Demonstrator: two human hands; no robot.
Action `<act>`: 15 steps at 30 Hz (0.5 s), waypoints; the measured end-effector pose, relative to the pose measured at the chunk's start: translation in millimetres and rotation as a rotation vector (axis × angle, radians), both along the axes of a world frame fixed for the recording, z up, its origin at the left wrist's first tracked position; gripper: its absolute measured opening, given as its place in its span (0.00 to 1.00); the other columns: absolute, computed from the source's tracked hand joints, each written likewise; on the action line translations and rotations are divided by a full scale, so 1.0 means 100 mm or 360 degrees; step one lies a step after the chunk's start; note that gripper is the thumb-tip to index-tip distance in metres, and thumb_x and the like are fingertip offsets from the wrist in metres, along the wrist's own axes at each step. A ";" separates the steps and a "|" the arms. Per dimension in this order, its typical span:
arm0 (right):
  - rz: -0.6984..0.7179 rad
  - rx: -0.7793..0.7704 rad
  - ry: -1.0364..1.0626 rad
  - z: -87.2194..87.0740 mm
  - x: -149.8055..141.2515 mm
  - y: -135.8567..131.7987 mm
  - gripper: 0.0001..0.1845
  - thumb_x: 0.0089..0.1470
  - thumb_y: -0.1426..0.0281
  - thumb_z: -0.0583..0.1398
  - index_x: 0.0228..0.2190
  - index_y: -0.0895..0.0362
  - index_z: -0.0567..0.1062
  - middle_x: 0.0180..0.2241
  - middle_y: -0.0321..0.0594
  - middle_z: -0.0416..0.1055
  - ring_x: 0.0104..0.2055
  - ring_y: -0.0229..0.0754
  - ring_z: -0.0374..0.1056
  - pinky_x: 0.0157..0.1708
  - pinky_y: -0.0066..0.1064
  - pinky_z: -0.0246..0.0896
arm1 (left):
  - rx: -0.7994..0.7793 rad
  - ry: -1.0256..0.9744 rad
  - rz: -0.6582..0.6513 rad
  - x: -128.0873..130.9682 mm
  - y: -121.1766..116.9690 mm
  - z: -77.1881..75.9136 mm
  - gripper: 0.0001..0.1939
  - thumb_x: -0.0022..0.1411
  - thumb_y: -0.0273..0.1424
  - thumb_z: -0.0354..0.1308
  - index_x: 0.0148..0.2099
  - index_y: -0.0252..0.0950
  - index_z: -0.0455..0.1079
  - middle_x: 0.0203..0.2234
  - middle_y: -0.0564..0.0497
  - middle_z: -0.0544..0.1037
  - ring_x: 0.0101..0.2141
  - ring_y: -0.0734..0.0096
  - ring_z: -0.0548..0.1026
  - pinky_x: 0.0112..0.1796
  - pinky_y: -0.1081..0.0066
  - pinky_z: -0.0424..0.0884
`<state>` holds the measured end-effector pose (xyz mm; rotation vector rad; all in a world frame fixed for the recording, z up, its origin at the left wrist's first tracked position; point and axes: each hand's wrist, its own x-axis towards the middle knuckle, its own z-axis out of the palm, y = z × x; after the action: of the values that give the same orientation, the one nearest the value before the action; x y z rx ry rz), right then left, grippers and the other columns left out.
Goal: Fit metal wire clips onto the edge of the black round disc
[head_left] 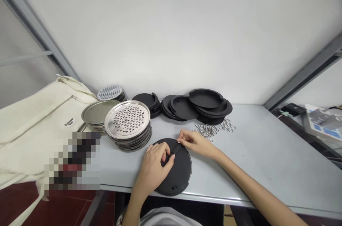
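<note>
While the half-curled left hand presses the black disc, the right hand pinches its edge.

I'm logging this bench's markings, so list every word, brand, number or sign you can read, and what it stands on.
None can be read for certain.
Label on the cream bag: lettering too blurred.
Box at right: any print too small.
</note>
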<state>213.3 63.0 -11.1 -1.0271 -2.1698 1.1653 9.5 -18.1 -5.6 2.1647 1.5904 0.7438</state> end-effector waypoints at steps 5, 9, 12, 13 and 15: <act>0.0026 -0.0027 0.0031 0.01 0.01 0.01 0.13 0.60 0.59 0.55 0.30 0.56 0.67 0.21 0.29 0.61 0.23 0.33 0.55 0.25 0.25 0.50 | -0.0025 0.0015 0.0030 0.01 -0.01 -0.01 0.06 0.59 0.32 0.56 0.34 0.39 0.60 0.23 0.58 0.63 0.28 0.71 0.65 0.37 0.67 0.60; 0.0041 -0.0033 0.0059 0.02 0.01 0.00 0.11 0.61 0.60 0.55 0.34 0.56 0.69 0.21 0.29 0.59 0.23 0.34 0.54 0.25 0.26 0.50 | -0.0030 0.0011 0.0056 0.01 -0.01 -0.01 0.06 0.59 0.32 0.56 0.33 0.39 0.60 0.22 0.58 0.63 0.28 0.70 0.65 0.36 0.68 0.60; 0.0058 -0.0049 0.0066 0.05 0.01 -0.02 0.12 0.61 0.60 0.54 0.36 0.56 0.71 0.21 0.29 0.59 0.23 0.34 0.54 0.25 0.26 0.51 | -0.0005 0.0002 0.0040 0.01 -0.01 -0.01 0.05 0.60 0.31 0.54 0.33 0.39 0.60 0.22 0.57 0.64 0.28 0.70 0.65 0.36 0.68 0.60; 0.0056 -0.0059 0.0063 0.06 0.02 -0.02 0.13 0.61 0.60 0.55 0.36 0.56 0.72 0.21 0.30 0.60 0.24 0.34 0.55 0.26 0.26 0.52 | 0.0007 -0.0002 0.0034 0.01 -0.01 -0.01 0.04 0.60 0.31 0.54 0.34 0.39 0.60 0.22 0.57 0.64 0.28 0.70 0.65 0.36 0.68 0.60; 0.0052 -0.0079 0.0058 0.08 0.02 -0.02 0.13 0.60 0.60 0.55 0.36 0.56 0.73 0.22 0.31 0.62 0.25 0.34 0.57 0.27 0.27 0.54 | 0.0020 -0.0010 0.0028 0.01 -0.01 -0.01 0.04 0.60 0.31 0.54 0.33 0.39 0.60 0.22 0.57 0.64 0.28 0.70 0.65 0.35 0.67 0.60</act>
<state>215.3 60.8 -3.4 -0.9869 -2.1466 1.2487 10.1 -19.5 -6.3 2.1579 1.6076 0.7671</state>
